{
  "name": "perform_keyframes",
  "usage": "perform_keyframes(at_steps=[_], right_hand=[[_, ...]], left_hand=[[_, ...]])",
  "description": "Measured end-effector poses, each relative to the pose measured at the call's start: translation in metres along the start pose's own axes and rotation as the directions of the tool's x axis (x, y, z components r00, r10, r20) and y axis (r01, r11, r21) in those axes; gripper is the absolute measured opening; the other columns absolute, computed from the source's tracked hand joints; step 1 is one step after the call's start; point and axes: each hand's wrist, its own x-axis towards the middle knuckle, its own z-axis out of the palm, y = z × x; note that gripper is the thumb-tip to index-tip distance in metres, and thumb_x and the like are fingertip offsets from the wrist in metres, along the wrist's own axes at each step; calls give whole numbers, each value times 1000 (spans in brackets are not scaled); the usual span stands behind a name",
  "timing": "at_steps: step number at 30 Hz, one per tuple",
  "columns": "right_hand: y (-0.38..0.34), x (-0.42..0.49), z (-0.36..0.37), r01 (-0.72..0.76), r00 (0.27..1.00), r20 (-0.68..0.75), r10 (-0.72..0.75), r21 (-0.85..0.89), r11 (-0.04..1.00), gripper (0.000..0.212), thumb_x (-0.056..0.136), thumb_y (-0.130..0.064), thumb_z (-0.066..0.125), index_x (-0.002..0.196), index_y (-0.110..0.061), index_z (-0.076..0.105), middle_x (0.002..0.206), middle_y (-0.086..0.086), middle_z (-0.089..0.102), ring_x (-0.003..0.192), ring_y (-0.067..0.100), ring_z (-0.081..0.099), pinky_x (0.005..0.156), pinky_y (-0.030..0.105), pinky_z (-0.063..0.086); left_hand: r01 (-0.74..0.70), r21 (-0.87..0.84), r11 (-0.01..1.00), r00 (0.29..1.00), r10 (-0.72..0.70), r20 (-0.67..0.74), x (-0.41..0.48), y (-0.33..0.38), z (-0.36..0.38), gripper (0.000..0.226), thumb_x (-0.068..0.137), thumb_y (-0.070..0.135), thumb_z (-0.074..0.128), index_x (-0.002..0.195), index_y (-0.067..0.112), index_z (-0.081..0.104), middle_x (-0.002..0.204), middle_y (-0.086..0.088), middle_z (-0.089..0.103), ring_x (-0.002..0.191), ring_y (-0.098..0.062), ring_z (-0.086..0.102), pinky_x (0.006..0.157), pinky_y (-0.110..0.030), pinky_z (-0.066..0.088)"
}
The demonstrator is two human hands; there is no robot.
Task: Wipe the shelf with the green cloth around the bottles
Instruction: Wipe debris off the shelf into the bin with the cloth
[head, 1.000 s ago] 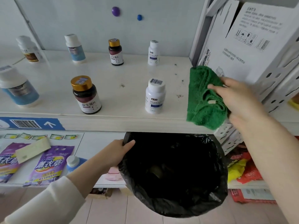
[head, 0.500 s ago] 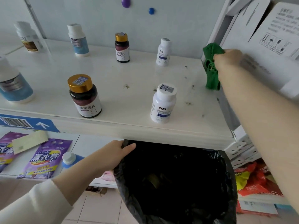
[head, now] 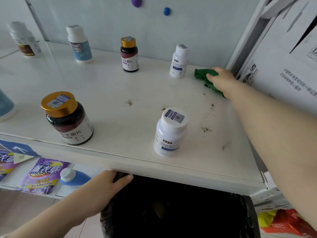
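Observation:
My right hand (head: 221, 79) presses the bunched green cloth (head: 203, 75) onto the white shelf (head: 120, 121) at its back right corner, just right of a small white bottle (head: 178, 61). Brown crumbs (head: 206, 129) lie scattered on the shelf's right half. A second white bottle (head: 169, 132) stands near the front edge, and a dark bottle with a gold cap (head: 66, 118) stands at front left. Another gold-capped bottle (head: 129, 54) stands at the back. My left hand (head: 109, 184) grips the rim of a black bin bag (head: 178, 208) below the shelf's front edge.
A white-and-blue bottle (head: 79, 44) and a blurred bottle (head: 24, 40) stand at the back left. White cardboard boxes (head: 281, 54) close off the right side. Purple packets (head: 42, 176) and a blue container (head: 73, 176) lie on the lower shelf. Red and yellow bags (head: 281, 222) sit at lower right.
My right hand carried the green cloth from the shelf's front right edge to the back right corner and set it down on the surface. My left hand stayed on the bin bag's rim.

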Motion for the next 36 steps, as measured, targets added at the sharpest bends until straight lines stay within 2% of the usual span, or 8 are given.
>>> perform_keyframes(at_steps=[10,15,18,22,27,31,34,36], right_hand=[[1,-134,-2,171,982,90,-169,-18,985,32,96,-22,43,127,-16,49,129,5,52,105,10,42,82,19,30],[9,-182,-9,163,973,153,-172,69,984,24,95,-18,46,117,-20,56,110,-5,56,101,12,50,80,21,38],[-1,-181,-21,124,977,151,-150,167,978,25,94,-15,48,117,-16,57,107,-3,58,98,12,52,72,8,42],[-23,-148,-32,81,992,74,-107,299,951,32,92,-19,52,124,-17,54,106,3,60,85,16,58,76,26,48],[-33,-107,-9,149,975,147,-168,136,980,31,91,-23,54,122,-18,57,111,1,59,98,18,55,87,26,43],[-27,-102,18,224,927,295,-233,66,972,29,89,-23,56,118,-28,60,121,-1,60,111,17,54,95,25,43],[-33,-108,16,227,814,508,-281,166,960,28,91,-14,54,118,-20,59,113,-2,63,100,11,58,74,5,47],[-37,-106,11,223,760,581,-292,189,956,27,91,-12,54,117,-18,59,111,0,64,97,12,59,75,6,48]], left_hand=[[-27,-22,999,998,28,51,-3,9,-1,7,93,28,48,99,29,50,92,24,53,85,8,49,67,-7,36],[-33,19,999,999,32,34,-3,9,0,20,93,29,49,110,20,55,89,16,56,86,-5,53,73,-20,40],[-31,59,998,999,29,33,-5,10,0,28,93,31,48,114,15,56,90,11,58,92,-13,55,78,-23,40],[-38,57,998,998,35,51,-8,10,-1,26,94,32,46,114,19,54,90,15,57,98,-14,55,81,-25,40],[-39,144,989,999,37,15,-11,10,0,22,95,33,43,105,18,55,96,9,60,97,-12,56,79,-22,42],[-5,149,989,1000,4,4,-10,7,-1,31,94,34,44,108,12,60,106,1,65,105,-15,59,87,-21,44],[24,151,988,1000,-25,3,-11,6,-1,35,94,37,43,112,11,59,111,-1,65,107,-15,59,94,-27,43],[33,144,989,999,-32,-9,-11,7,0,36,94,37,43,113,11,58,112,-2,65,107,-15,58,92,-25,42]])
